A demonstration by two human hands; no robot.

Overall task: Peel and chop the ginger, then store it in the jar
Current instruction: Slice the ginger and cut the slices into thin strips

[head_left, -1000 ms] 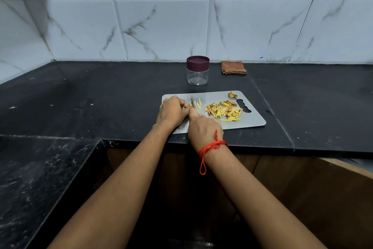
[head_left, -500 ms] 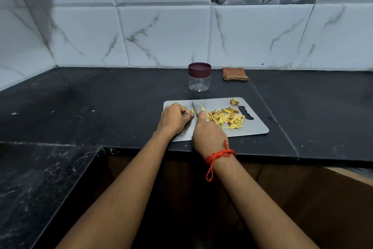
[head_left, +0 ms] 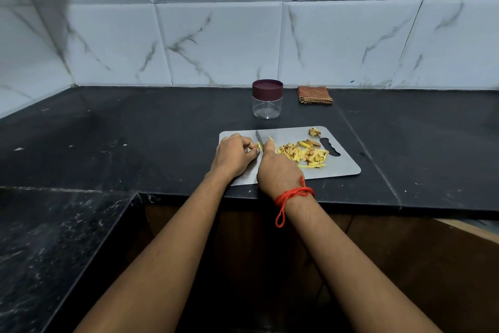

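Little has changed over the last second: both hands stay at the 9 o'clock end of the cutting board (head_left: 343, 168), and the knife (head_left: 258, 136) sits at the same small ginger stub (head_left: 259, 146) as before. The left hand (head_left: 233, 155) curls its fingertips down to pinch that stub against the board. The right hand (head_left: 275, 168), just at its 3 o'clock, is closed round the knife's handle, which it hides, with the forefinger laid forward beside the blade, whose tip points to 12 o'clock. One sliver (head_left: 271, 139) leans by that forefinger.

The cut ginger (head_left: 305, 154) lies heaped at the board's middle, its shape much as it was, with a few brown peel scraps (head_left: 314, 132) apart at the board's 1 o'clock. The jar (head_left: 267, 105) stands off the board at its 12 o'clock on the dark counter (head_left: 135, 130), seemingly empty, with its maroon lid (head_left: 267, 87) on. A folded cloth (head_left: 314, 95) lies at the jar's 3 o'clock.

By this reading chopping is near its end, with only the stub left. Nothing is stored yet: the lid must come off and the heap be carried over.
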